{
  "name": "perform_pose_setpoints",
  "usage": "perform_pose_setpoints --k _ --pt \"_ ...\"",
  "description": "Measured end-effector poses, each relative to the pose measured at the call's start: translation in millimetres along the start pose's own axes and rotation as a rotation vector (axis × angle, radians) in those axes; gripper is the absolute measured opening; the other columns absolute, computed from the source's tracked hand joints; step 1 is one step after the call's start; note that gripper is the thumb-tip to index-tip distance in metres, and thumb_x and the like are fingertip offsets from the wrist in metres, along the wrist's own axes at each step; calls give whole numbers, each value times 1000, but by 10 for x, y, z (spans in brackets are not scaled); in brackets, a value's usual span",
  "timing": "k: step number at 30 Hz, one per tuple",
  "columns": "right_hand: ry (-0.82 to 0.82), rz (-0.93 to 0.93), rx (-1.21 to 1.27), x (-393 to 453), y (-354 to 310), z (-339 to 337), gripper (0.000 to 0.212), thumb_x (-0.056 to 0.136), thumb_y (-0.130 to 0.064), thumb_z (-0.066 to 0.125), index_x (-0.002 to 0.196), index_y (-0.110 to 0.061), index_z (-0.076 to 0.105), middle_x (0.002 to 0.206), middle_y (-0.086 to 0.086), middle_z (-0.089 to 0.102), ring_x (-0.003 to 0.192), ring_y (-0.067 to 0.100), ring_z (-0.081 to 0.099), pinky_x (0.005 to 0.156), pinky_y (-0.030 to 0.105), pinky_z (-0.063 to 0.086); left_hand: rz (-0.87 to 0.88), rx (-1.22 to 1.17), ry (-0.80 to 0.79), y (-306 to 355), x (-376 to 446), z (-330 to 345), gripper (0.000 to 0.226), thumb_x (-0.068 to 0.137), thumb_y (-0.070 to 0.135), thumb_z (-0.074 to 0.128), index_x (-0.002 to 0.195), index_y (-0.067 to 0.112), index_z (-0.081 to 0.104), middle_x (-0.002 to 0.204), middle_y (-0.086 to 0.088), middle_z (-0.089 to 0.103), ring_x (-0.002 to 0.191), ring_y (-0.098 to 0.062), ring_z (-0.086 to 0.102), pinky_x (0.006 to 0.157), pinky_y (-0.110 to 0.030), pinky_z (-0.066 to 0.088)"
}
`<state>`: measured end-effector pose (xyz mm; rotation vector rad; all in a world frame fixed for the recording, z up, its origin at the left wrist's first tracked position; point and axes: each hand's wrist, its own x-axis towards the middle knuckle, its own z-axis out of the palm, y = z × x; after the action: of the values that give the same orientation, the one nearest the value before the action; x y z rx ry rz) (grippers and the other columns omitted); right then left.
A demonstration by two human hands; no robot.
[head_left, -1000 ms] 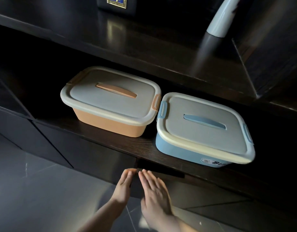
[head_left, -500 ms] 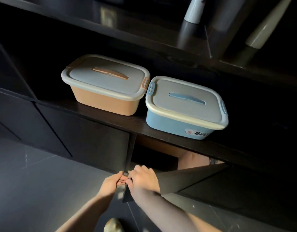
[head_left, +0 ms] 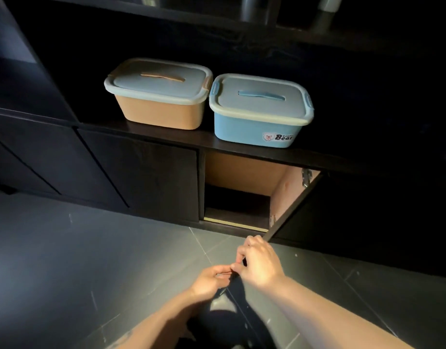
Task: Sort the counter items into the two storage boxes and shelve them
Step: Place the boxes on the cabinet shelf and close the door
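Two lidded storage boxes stand side by side on the dark counter ledge (head_left: 166,137): an orange box (head_left: 161,112) on the left and a blue box (head_left: 254,127) with a "Bear" sticker on the right, lids closed, almost touching. Below the blue box a cabinet door (head_left: 290,212) is swung wide, showing a brown-lined cavity (head_left: 242,177). My right hand (head_left: 259,263) grips the door's free edge. My left hand (head_left: 212,278) pinches the same edge just below it.
Closed dark cabinet doors (head_left: 146,180) run to the left of the opening. Grey tiled floor (head_left: 78,260) lies in front. A dark upper shelf (head_left: 242,23) overhangs the boxes, with pale objects (head_left: 330,3) standing on it. My knee shows between my forearms.
Both hands went from flat against the cabinet front to gripping the door edge, and the door has swung outward toward me. The view has pulled back and down from the boxes.
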<state>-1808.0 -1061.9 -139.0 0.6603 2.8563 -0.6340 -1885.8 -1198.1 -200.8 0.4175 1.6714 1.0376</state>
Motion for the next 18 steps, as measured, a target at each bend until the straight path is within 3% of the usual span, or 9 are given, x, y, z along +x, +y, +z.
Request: perform_pose_setpoints --k 4,7,10,12,14,16,18 --pt "8 26 42 -390 325 23 17 85 -45 62 82 -29 67 98 -15 47 100 4 44 81 20 39 -1 101 -224 -24 34 257 58 85 -19 42 139 4 38 130 3 44 113 -3 51 87 -8 40" --pt "75 93 8 -674 562 72 16 81 -44 63 91 -32 66 124 -15 46 124 6 40 99 22 37 54 158 -393 6 15 532 64 85 -21 43 143 -1 25 139 1 31 127 -10 36 105 -15 29" --pt "87 206 -14 -942 758 78 36 83 -37 61 118 -34 59 151 -12 30 146 12 13 116 31 19 70 241 -497 -15 -6 839 67 88 -15 44 147 6 18 147 2 25 135 -10 30 111 -21 25" --pt "90 280 28 -1119 888 74 49 85 -23 58 132 -35 50 157 -14 17 147 8 2 114 29 24 75 323 -510 -14 -2 1026 64 90 -9 48 147 8 25 150 -5 31 137 -15 35 111 -24 29" --pt "117 362 83 -1255 1007 64 60 83 -10 57 135 -36 44 158 -16 10 147 6 2 104 20 36 93 411 -477 28 30 1136 61 89 -2 52 145 12 33 149 -5 38 134 -17 41 110 -24 32" --pt "159 433 99 -1345 1154 15 58 80 -7 59 130 -34 48 157 -16 11 146 6 9 95 16 40 95 460 -408 117 63 1147 56 90 2 52 143 13 38 147 -3 42 131 -16 44 105 -19 33" --pt "213 529 140 -1391 1325 -86 50 76 -12 63 120 -34 54 154 -15 19 143 7 19 89 20 44 69 448 -313 209 101 1079 47 91 2 49 137 11 47 141 -5 48 123 -15 50 99 -16 35"
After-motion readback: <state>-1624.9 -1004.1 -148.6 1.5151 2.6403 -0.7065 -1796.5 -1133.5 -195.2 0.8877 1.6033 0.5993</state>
